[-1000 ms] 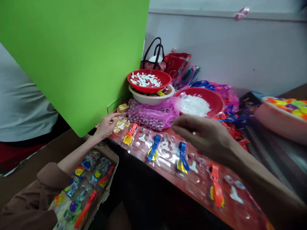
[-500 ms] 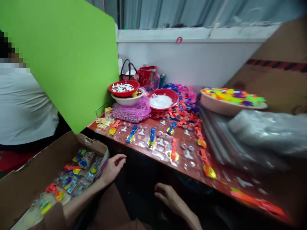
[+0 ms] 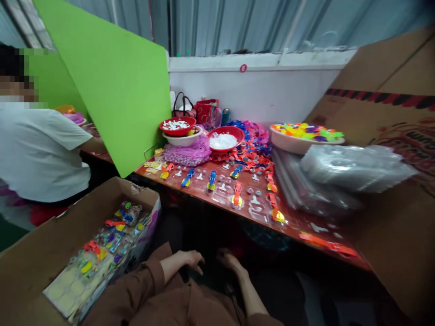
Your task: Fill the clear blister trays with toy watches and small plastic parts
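Observation:
My left hand (image 3: 193, 260) hangs over my lap, its fingers loosely curled and apart, holding nothing that I can see. Close by on its right, my right hand (image 3: 229, 261) is in dim light below the table edge, and its fingers are blurred. The two hands do not touch. Beyond them, the red-brown table (image 3: 204, 195) bears clear plastic trays with blue toy pieces (image 3: 211, 179), orange toy pieces (image 3: 237, 194) and white parts. To the left, a cardboard box (image 3: 41, 240) contains packed trays of coloured toys.
Red bowls (image 3: 234, 132) of white and clear parts stand at the back. A pale basin (image 3: 292, 144) of coloured pieces and stacked clear plastic trays (image 3: 353, 167) are on the right. A green divider (image 3: 118, 90) separates off a seated person (image 3: 41, 149).
My left hand has moved from beside the box down to my lap, nearer my right hand. My right hand has drawn slightly inward. The view has shifted, showing more of the person at left.

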`<state>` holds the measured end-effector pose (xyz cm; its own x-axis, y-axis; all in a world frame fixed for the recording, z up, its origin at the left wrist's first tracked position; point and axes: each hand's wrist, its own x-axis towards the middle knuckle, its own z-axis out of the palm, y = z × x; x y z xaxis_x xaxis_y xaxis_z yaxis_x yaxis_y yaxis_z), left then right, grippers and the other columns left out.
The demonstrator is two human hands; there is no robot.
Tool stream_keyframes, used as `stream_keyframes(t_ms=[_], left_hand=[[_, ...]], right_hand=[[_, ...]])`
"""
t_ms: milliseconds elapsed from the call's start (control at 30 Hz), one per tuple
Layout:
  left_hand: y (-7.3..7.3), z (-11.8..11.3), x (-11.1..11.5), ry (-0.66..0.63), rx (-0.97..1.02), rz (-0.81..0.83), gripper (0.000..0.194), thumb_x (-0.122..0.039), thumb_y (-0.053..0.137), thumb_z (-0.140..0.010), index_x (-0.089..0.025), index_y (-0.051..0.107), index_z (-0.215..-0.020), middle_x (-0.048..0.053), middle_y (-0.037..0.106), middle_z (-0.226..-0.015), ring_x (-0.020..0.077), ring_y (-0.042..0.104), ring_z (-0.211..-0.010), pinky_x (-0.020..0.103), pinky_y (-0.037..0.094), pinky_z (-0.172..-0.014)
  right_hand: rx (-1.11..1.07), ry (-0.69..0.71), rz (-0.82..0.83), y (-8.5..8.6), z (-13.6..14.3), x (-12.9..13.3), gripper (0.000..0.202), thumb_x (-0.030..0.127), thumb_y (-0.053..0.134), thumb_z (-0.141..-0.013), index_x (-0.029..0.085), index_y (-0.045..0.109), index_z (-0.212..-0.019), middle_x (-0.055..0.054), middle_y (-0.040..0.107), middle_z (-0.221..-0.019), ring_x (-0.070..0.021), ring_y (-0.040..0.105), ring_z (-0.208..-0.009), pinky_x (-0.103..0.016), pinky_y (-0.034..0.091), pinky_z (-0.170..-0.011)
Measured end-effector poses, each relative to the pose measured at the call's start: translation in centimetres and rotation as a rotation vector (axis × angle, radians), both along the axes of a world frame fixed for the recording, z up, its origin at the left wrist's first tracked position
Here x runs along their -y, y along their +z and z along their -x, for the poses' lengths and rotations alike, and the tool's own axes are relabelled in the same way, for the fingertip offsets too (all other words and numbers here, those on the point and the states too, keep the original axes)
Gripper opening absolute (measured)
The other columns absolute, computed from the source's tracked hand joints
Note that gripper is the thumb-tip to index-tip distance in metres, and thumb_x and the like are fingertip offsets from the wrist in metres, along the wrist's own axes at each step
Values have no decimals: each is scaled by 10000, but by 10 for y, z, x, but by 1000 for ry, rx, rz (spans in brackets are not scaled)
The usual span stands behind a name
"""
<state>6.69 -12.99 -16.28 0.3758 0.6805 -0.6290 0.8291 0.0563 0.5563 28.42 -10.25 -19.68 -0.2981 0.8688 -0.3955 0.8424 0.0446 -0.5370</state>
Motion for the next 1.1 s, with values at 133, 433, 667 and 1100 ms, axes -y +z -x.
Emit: stream_keyframes(t_ms=[133,433,667,1100], left_hand=[[0,10,4,0,-35,-73,575,-458,772,-775,-280,649,-1307,113,629,-1375,359,534,-1336,498,451,-1066],[6,0,13,-72,-121,-107,556,-362,798,-737,-230,693,-1267,134,676,-1318,381,581,-1283,497,489,-1027],[-1,-4,6,-177,-183,-102,482,-366,801,-725,-252,738,-1190,100,736,-1191,380,649,-1183,484,559,-928],[-37,-26,-15,-255,-138,-57,494,-421,768,-704,-262,723,-1169,83,726,-1187,386,641,-1188,508,553,-897]], right_hand=[[37,89,83,-12,10,1,183,287,680,-929,146,688,-1044,-61,699,-1088,-215,675,-997,-402,561,-888],[-87,131,-45,6,-10,14,57,241,595,-602,241,633,-559,-49,717,-699,-323,733,-787,-418,533,-730],[-115,79,-105,15,-26,12,106,350,582,-567,277,605,-494,-40,700,-626,-377,742,-755,-501,538,-709],[-66,-37,-46,0,-39,20,197,222,557,-689,244,744,-745,-112,783,-906,-292,755,-910,-332,567,-810]])
